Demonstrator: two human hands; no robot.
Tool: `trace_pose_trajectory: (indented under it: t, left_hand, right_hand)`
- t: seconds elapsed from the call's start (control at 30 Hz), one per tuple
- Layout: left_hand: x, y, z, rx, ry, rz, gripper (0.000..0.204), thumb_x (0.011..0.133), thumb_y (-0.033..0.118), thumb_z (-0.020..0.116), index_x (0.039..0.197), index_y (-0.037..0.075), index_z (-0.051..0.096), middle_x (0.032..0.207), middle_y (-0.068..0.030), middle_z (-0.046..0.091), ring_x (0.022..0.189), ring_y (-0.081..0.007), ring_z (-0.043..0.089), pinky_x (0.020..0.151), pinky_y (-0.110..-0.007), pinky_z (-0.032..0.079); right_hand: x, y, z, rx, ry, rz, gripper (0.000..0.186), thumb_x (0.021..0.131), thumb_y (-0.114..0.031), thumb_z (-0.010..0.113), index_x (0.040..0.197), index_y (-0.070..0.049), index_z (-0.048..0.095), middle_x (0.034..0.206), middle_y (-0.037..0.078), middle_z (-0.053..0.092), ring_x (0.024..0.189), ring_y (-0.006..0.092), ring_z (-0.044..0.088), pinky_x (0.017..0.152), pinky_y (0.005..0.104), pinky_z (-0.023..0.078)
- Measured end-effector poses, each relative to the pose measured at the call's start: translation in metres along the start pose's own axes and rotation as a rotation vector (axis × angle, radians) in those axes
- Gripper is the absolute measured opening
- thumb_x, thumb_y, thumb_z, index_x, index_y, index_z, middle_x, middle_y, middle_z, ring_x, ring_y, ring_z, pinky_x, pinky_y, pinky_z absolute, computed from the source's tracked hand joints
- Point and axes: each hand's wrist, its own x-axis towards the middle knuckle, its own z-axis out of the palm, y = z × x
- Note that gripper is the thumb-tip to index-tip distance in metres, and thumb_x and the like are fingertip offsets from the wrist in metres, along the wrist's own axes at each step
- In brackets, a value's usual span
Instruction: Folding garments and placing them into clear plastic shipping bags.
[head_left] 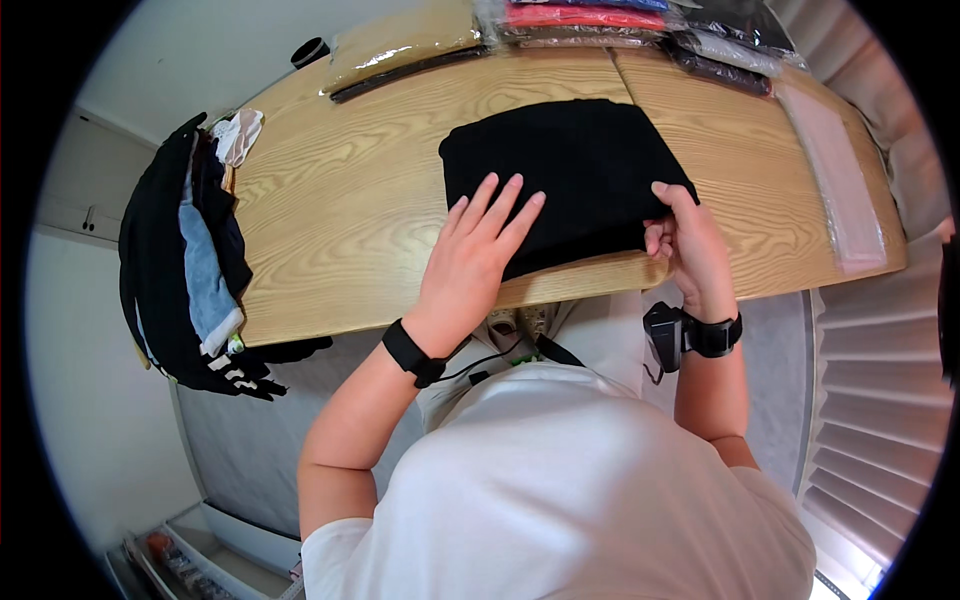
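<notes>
A black folded garment (pixel 570 165) lies as a flat bundle on the wooden table, close to its front edge; its exact kind cannot be told. My left hand (pixel 475 245) rests on the bundle's near left corner, palm down, fingers stretched out and spread. At the near right corner my right hand (pixel 688 235) grips the cloth, with the thumb on top and the other fingers curled under the edge. Part of those fingers is hidden by the fabric.
Packaged garments in clear plastic, among them a beige one (pixel 405 45) and a red one (pixel 585 15), line the table's far edge. A flat clear plastic bag (pixel 835 185) lies at the right. Loose clothes (pixel 165 260) hang over the left edge. A pleated curtain (pixel 880 390) borders the right side.
</notes>
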Motion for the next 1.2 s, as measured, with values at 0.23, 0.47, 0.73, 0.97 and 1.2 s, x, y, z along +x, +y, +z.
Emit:
trace_pose_trajectory:
  t: [0.23, 0.47, 0.73, 0.97, 1.2]
  left_hand:
    - [0.004, -0.006, 0.002, -0.148, -0.276, 0.061, 0.068, 0.076, -0.011, 0.046, 0.135, 0.023, 0.044, 0.145, -0.0128, 0.033, 0.134, -0.0373, 0.027, 0.105, -0.058, 0.024]
    - [0.003, -0.005, 0.0, -0.123, -0.315, 0.051, 0.068, 0.075, -0.008, 0.049, 0.135, 0.023, 0.044, 0.145, -0.0123, 0.031, 0.135, -0.038, 0.026, 0.105, -0.059, 0.024]
    - [0.017, -0.036, -0.018, -0.296, -0.326, 0.105, 0.054, 0.086, 0.027, 0.052, 0.138, 0.019, 0.041, 0.147, -0.0142, 0.027, 0.137, -0.038, 0.02, 0.107, -0.055, 0.021]
    - [0.022, -0.058, 0.014, -0.237, -0.343, 0.002, 0.067, 0.084, 0.057, 0.052, 0.14, 0.023, 0.039, 0.149, -0.0198, 0.02, 0.139, -0.0379, 0.013, 0.107, -0.053, 0.023]
    - [0.022, -0.063, 0.023, -0.284, -0.381, -0.021, 0.069, 0.083, 0.058, 0.053, 0.14, 0.024, 0.037, 0.151, -0.0185, 0.015, 0.141, -0.0353, 0.008, 0.108, -0.053, 0.021]
  right_hand:
    - [0.012, 0.028, -0.027, -0.114, 0.161, -0.154, 0.027, 0.082, -0.026, 0.06, 0.083, 0.001, 0.057, 0.061, 0.007, 0.058, 0.044, 0.0118, 0.049, 0.041, 0.0233, 0.036]
    - [-0.017, -0.006, 0.009, -1.335, 0.04, -1.136, 0.048, 0.081, -0.039, 0.065, 0.125, -0.025, 0.055, 0.138, 0.007, 0.043, 0.131, 0.0308, 0.034, 0.105, 0.0524, 0.027]
    - [0.01, 0.011, -0.003, -1.36, -0.135, -0.954, 0.037, 0.089, -0.037, 0.053, 0.123, -0.023, 0.058, 0.139, 0.008, 0.043, 0.131, 0.0314, 0.034, 0.102, 0.0521, 0.03]
    - [0.026, 0.018, 0.005, -1.325, -0.156, -0.964, 0.035, 0.089, -0.037, 0.054, 0.119, -0.021, 0.061, 0.137, 0.009, 0.045, 0.131, 0.036, 0.033, 0.1, 0.0498, 0.035]
    - [0.03, 0.022, -0.001, -1.182, -0.164, -0.953, 0.031, 0.087, -0.03, 0.058, 0.115, -0.018, 0.063, 0.136, 0.011, 0.046, 0.129, 0.0372, 0.036, 0.102, 0.0397, 0.036]
